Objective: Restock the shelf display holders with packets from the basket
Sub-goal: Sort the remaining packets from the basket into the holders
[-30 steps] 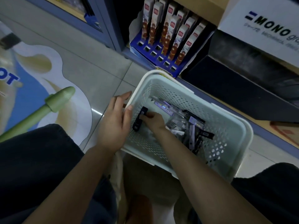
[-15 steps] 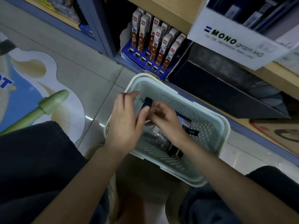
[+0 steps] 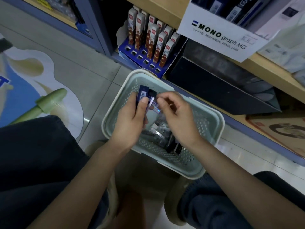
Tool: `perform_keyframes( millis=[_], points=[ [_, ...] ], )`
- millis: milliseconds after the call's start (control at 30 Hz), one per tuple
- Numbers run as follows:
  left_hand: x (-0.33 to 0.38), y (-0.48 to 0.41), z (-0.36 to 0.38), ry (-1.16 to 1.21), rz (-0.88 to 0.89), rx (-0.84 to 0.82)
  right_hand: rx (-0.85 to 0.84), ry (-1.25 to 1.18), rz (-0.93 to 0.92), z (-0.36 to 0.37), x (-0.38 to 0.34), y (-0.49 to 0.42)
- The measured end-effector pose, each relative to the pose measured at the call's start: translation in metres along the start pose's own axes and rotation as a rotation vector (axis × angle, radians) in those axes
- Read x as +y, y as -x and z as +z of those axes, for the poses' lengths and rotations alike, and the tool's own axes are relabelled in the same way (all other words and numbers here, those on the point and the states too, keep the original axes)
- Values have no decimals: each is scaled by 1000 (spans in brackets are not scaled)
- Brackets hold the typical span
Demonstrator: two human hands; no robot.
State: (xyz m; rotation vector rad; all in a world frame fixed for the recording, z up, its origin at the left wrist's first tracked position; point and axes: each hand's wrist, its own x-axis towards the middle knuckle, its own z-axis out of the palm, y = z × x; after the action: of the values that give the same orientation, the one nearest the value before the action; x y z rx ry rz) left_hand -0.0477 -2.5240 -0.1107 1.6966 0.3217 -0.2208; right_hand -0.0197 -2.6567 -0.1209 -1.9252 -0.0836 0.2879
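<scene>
Tiled floor; perforated plastic basket point(image 3: 212, 123); left hand point(image 3: 130, 119) grips flat packets point(image 3: 143, 95).

left hand point(image 3: 130, 119) grips small dark packets point(image 3: 143, 95) above pale green basket point(image 3: 206, 123), right hand point(image 3: 175, 113) pinches their right edge. more packets point(image 3: 159, 132) lie in basket. far: blue display holder point(image 3: 132, 52) with upright cartons point(image 3: 153, 38), white mono box point(image 3: 214, 35) far right.
</scene>
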Motion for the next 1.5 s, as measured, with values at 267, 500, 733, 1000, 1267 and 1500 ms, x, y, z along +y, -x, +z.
perform_keyframes(
  millis=[267, 500, 733, 1000, 1267, 1500],
  points=[
    [-28, -2, -10, -148, 21, 35, -485, 411, 336, 9, 126, 9],
    [-39, -3, -8, -159, 32, 2, -665, 683, 291, 13, 146, 9],
    [-42, -6, -7, -183, 23, -21, -805, 848, 202, 17, 148, 1],
    [-42, -5, -6, -197, 1, -30, -952, 961, 121, 12, 145, 2],
    [-43, 3, -1, -193, -11, -34, -803, 813, 155, -3, 135, 9],
    [-47, 11, 0, -172, -18, -25, -616, 585, 268, -5, 134, 8]
  ],
)
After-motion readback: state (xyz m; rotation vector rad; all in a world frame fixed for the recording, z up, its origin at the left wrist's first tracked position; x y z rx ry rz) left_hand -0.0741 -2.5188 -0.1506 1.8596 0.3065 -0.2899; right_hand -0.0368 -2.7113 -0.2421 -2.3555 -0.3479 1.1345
